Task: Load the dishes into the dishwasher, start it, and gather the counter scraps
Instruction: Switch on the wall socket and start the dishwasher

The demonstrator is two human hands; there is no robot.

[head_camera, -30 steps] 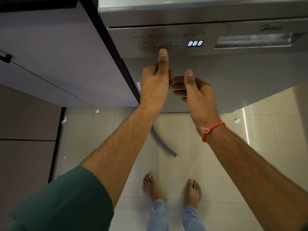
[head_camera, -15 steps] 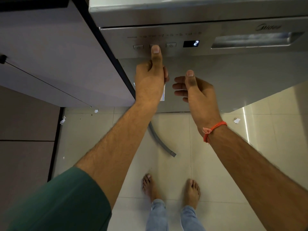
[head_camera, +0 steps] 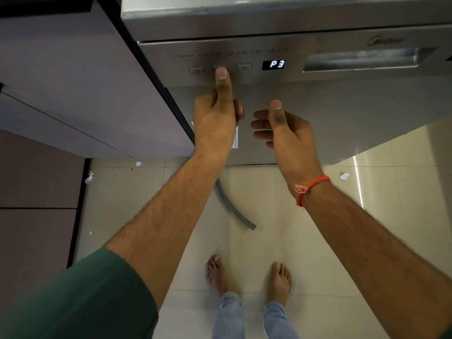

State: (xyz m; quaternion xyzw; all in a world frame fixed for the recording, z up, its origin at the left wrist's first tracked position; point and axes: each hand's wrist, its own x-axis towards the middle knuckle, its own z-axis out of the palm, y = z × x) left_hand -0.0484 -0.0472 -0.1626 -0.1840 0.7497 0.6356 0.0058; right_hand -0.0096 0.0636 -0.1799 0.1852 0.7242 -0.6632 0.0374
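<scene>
The stainless dishwasher [head_camera: 354,106] stands with its door closed in front of me. On its control panel the display [head_camera: 274,64] reads P3. My left hand [head_camera: 215,118] has its fingers curled into a fist and its thumb stretched upward, the thumb tip pressing the middle button [head_camera: 220,67] of three. My right hand [head_camera: 286,133], with an orange thread at the wrist, hovers just right of the left one, in front of the door. Its fingers are loosely bent and hold nothing. No dishes are in sight.
A recessed door handle [head_camera: 362,60] lies right of the display. Grey cabinets [head_camera: 73,81] adjoin the dishwasher on the left. A grey hose [head_camera: 232,206] lies on the tiled floor below the door. Small paper scraps [head_camera: 344,176] [head_camera: 89,177] dot the floor. My bare feet stand below.
The display went from 8:88 to 2 and now shows P3. My left thumb stays on the middle button. The right hand has hardly moved.
</scene>
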